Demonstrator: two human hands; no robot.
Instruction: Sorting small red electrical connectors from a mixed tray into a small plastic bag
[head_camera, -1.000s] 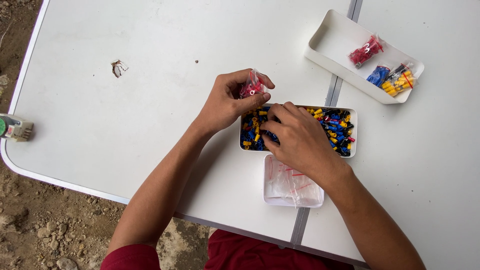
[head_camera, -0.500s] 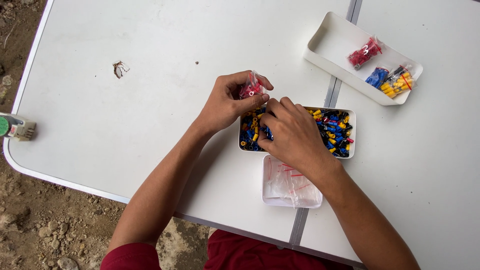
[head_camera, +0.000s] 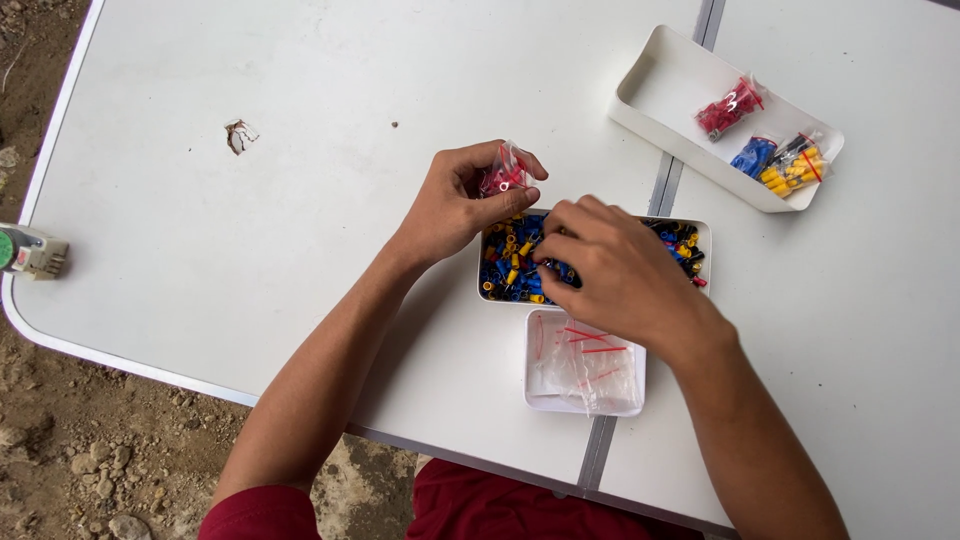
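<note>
Small clear bag (head_camera: 507, 172) with red pieces inside sits pinched between the thumb and fingers of the left hand (head_camera: 462, 200), just above the near-left corner of the white tray of mixed connectors (head_camera: 700, 235). Compared with a second ago, the right hand (head_camera: 610, 270) has slid lower into that tray, its fingertips closed together among the blue, yellow and red pieces, apparently picking another one; whether it grips one I cannot tell. The bag has barely shifted. Both trays rest on the white surface (head_camera: 300, 200).
</note>
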